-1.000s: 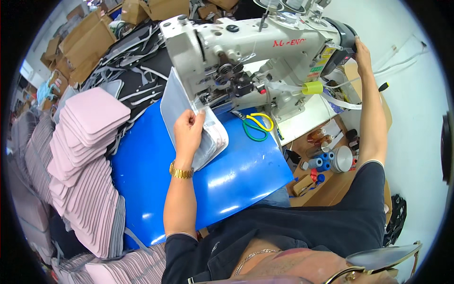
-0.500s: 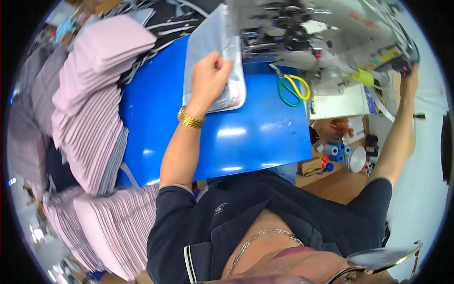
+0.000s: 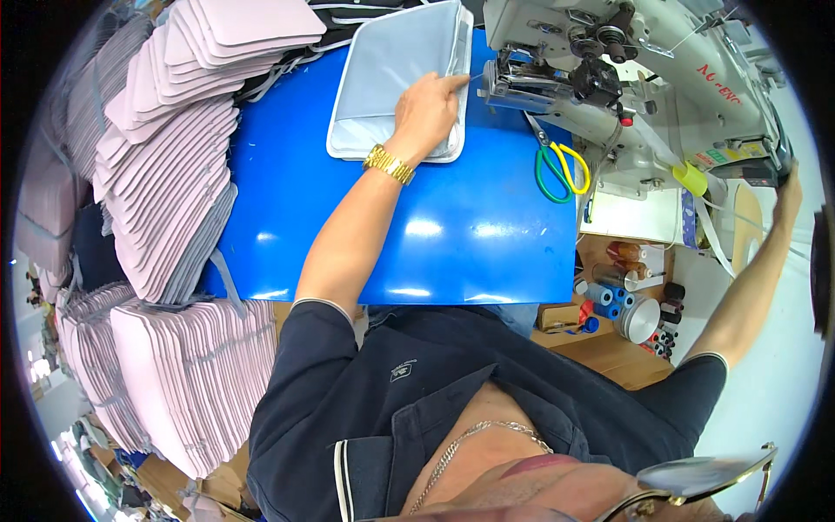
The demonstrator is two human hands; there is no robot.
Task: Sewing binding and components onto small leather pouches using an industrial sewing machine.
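My left hand (image 3: 426,117) rests on a pale grey, white-edged pouch (image 3: 383,61), its fingers curled at the right edge and the index finger reaching over it. The pouch lies on the blue plastic sheet (image 3: 417,265), just left of the presser foot of a white sewing machine (image 3: 661,65). My right hand (image 3: 787,191) grips the dark handwheel (image 3: 774,130) at the machine's far right, its fingertips partly hidden. Yellow-and-green scissors (image 3: 565,178) lie below the presser foot.
Tall stacks of pink and grey pads (image 3: 165,226) fill the left side, with black strapped pieces (image 3: 339,17) behind. Thread spools (image 3: 609,300) sit on a lower wooden shelf (image 3: 600,352) at right, beside a white wall (image 3: 765,391).
The view has shifted, so the machine sits higher and further right. The pouch, under my left hand, is now out from the presser foot, to its left. My right hand stays on the handwheel.
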